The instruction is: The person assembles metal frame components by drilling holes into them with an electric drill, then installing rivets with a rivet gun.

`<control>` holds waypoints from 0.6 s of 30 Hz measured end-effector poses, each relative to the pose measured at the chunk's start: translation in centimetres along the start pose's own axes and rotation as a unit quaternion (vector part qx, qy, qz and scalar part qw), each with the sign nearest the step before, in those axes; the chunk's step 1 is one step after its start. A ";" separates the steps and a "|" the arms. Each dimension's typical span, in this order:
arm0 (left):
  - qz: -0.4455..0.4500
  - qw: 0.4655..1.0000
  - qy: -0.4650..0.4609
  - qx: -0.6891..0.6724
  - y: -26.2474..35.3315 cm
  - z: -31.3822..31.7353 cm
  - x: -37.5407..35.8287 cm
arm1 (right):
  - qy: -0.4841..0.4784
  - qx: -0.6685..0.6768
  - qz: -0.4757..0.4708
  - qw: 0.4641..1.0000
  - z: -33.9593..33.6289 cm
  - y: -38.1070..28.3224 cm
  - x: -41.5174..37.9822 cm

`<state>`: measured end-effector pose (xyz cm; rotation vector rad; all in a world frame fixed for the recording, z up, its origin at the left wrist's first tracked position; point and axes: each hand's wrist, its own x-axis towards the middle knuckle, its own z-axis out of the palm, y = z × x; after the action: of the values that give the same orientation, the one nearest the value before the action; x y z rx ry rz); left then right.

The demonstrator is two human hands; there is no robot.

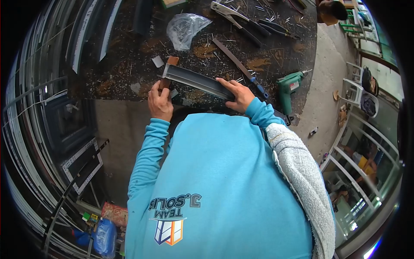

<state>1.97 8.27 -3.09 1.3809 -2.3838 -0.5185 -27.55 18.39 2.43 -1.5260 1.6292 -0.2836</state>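
Note:
A dark aluminium profile [196, 81] with a pale lower edge lies at the near edge of the dark worktable [142, 43]. My right hand [239, 96] grips its right end, thumb below and fingers over the top. Under the left end of the profile runs a reddish-brown wooden strip [173, 60]. The fingers of my left hand [161, 102] are closed around the near end of this strip, close to the profile's cut end. A small white square piece [158, 61] lies just beyond.
A file with a blue handle [259, 88], a green power drill [290, 87], large pliers [233, 15] and dark-handled pliers [280, 30] lie on the table. Beyond the profile sits a clear plastic bag [185, 30]. Metal shavings cover the tabletop. Long profiles [26, 129] are stacked at left.

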 end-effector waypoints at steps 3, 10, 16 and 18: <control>-0.002 1.000 -0.015 -0.004 0.2 -0.3 -0.7 | -0.028 0.001 0.009 1.000 -0.4 0.1 -0.2; 0.021 1.000 0.005 -0.006 0.5 -0.2 -1.5 | -0.039 -0.021 0.022 0.999 -0.7 -0.4 -0.5; -0.017 0.999 0.000 -0.045 -1.3 -0.2 -0.5 | 0.034 -0.052 -0.052 0.997 -1.2 -0.2 2.0; 0.001 1.000 0.006 -0.030 -2.0 -0.1 -0.4 | 0.021 -0.049 -0.054 0.997 -1.0 0.1 2.4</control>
<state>3.68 7.66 -3.98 1.3520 -2.3408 -0.5733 -28.00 15.86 1.89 -1.6966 1.6162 -0.2986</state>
